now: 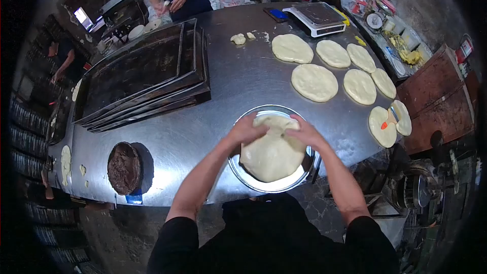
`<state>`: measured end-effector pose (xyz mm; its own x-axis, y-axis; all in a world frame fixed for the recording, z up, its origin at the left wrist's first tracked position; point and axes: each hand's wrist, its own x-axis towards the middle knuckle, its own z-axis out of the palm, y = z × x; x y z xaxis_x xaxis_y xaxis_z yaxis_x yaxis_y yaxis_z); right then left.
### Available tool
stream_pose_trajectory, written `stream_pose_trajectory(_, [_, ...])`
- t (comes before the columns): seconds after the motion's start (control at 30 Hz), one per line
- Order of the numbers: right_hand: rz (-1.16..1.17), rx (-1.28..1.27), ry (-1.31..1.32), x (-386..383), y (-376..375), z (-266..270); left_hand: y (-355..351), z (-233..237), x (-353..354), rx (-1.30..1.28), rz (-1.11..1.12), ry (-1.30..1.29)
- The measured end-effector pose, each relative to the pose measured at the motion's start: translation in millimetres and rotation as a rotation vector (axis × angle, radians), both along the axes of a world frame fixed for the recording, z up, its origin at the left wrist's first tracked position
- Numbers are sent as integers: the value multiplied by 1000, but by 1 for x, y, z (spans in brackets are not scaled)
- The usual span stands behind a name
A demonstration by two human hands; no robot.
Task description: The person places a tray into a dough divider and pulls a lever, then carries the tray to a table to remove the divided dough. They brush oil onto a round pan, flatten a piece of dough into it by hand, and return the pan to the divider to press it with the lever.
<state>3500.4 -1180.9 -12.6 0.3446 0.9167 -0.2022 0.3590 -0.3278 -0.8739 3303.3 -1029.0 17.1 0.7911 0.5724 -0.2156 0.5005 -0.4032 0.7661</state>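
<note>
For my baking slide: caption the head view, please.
Left hand and right hand work pale dough sheet in round metal pan.

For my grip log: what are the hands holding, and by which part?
The left hand and right hand both rest on the far edge of the dough sheet in the round metal pan; whether the fingers pinch it cannot be told.
</note>
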Motion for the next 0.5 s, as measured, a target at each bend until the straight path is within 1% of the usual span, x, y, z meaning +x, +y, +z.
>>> stream_pose_trajectory(0.03, [15, -99, -304, -4, 10, -30, -2, -32, -3, 394, 38, 90])
stream_pose_trajectory(0.07, [-80, -45, -396, -19, 19, -48, -5, -52, -6, 399, 42, 89])
stream_pose_trajectory(0.1, [-177, 3, -483, -41, 31, -58, -9, -70, -10, 632, -130, 64])
stream_pose_trajectory(0.13, [-162, -120, -568, -65, 42, -52, -14, -87, -13, 848, -313, 40])
stream_pose_trajectory(0.17, [-221, -87, -607, -89, 47, -53, -18, -103, -16, 939, -462, 69])
stream_pose_trajectory(0.23, [-190, -35, -851, -99, 31, -99, -34, -110, -28, 812, -360, 39])
stream_pose_trajectory(0.27, [-200, -43, -845, -90, 32, -94, -45, -111, -35, 839, -320, 61])
stream_pose_trajectory(0.33, [105, 43, -864, -70, 16, -86, -83, -109, -44, 854, -235, 112])
stream_pose_trajectory(0.37, [215, 91, -832, -56, 17, -87, -96, -104, -50, 835, -265, 113])
stream_pose_trajectory(0.43, [333, 17, -336, -26, 21, -77, -112, -90, -52, 628, -227, 212])
stream_pose_trajectory(0.47, [306, 11, -334, -35, 17, -70, -108, -71, -42, 500, -273, 297])
stream_pose_trajectory(0.5, [40, 20, -414, -56, 9, -65, -99, -72, -27, 490, -295, 291])
